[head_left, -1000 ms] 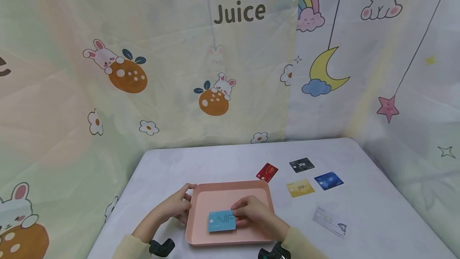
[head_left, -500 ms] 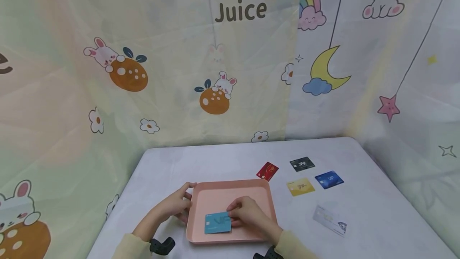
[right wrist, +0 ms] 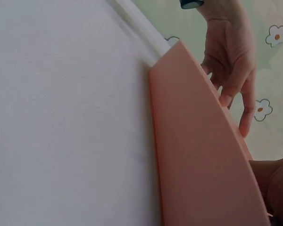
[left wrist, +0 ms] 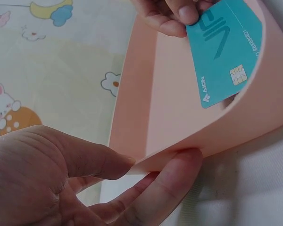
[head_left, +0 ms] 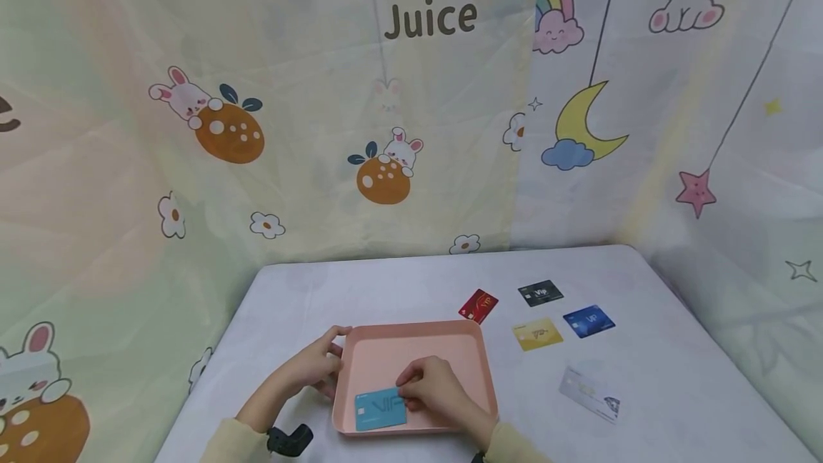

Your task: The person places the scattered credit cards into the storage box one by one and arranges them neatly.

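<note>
My right hand pinches the right end of a light-blue VIP card between thumb and fingers. The card is over the front left part of a shallow pink tray. In the left wrist view, the card tilts beside the tray's near wall, its chip side towards that wall; whether its underside touches the floor is hidden. My left hand holds the tray at its far left corner. The left wrist view has its fingertips against the rim and outer wall. The right wrist view mostly catches the tray's outer wall.
Right of the tray on the white table lie a red card, a black card, a yellow card, a blue card and a clear card. A printed curtain hangs behind.
My right hand has carried the light-blue card leftward and towards me, to the tray's front left. The left hand stays at the tray's corner; the other cards lie as before.
</note>
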`<state>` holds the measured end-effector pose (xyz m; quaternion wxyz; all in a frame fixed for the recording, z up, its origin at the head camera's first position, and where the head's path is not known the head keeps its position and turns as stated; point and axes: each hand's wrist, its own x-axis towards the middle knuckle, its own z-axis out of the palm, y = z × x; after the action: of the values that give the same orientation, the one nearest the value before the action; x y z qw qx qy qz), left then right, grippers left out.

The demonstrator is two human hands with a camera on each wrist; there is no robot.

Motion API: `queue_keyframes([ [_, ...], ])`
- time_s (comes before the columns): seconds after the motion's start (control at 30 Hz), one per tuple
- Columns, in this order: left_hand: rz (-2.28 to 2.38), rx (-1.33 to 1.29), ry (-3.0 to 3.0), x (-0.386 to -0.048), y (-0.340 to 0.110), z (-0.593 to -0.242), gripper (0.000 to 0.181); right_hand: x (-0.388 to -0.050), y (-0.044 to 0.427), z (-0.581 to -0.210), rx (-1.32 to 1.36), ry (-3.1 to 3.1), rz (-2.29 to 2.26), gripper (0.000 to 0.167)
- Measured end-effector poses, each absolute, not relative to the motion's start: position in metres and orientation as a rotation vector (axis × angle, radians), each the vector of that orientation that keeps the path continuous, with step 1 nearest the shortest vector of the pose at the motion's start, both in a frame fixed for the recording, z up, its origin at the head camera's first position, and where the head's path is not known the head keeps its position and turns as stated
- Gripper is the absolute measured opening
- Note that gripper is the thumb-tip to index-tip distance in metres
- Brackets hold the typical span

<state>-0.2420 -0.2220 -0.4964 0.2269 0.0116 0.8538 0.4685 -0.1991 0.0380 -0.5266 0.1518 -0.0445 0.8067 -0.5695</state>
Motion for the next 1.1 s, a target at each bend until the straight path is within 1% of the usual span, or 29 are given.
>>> queue_keyframes([
  [0.27, 1.299, 0.036, 2.364, -0.2403, -0.2206, -0.4943, 0.07, -0.1971, 0.0383, -0.5283, -0.202, 2.355, -1.628, 0.008],
  [0.67, 1.291, 0.021, 2.374, -0.2387, -0.2186, -0.4922, 0.07, -0.1948, 0.0385, -0.5251, -0.284, 2.417, -1.522, 0.004],
  [1.1, 1.284, 0.022, 2.373, -0.2388, -0.2177, -0.4917, 0.07, -0.1936, 0.0455, -0.5212, -0.238, 2.402, -1.534, 0.004],
])
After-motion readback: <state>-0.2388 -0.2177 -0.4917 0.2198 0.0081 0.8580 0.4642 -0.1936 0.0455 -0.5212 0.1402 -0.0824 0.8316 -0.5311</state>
